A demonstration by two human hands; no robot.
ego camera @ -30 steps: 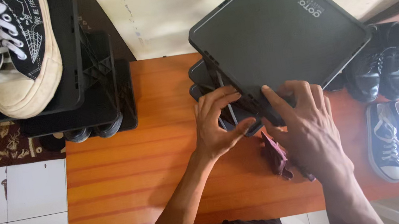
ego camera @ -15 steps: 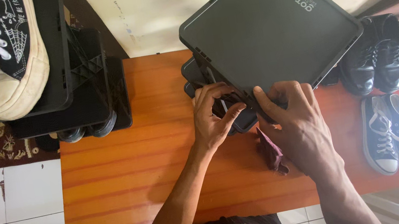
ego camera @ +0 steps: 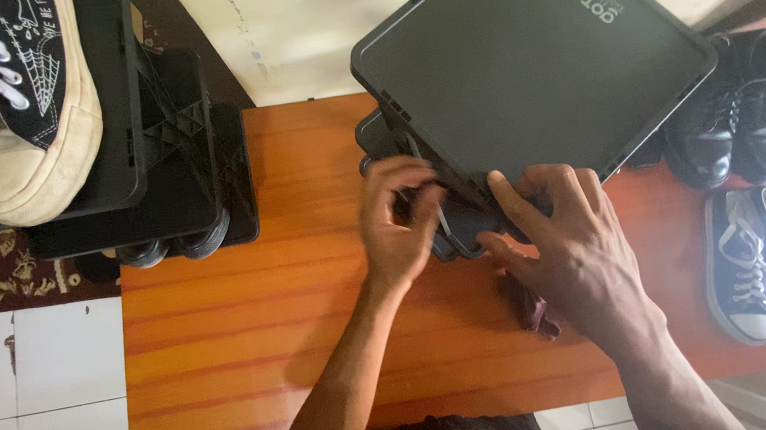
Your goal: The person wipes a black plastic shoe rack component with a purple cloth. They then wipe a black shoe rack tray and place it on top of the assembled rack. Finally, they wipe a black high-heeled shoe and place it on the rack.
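Rack panel shifted right; left hand fingers now curled tighter w/ grip.

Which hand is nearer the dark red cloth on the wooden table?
Right. The right hand lies just above the dark red cloth, partly covering it; the left hand is farther off, at the black tray.

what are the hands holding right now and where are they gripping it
Both hands, left and right, grip the dark plastic tray at its near lower edge, by the corner over the wooden table.
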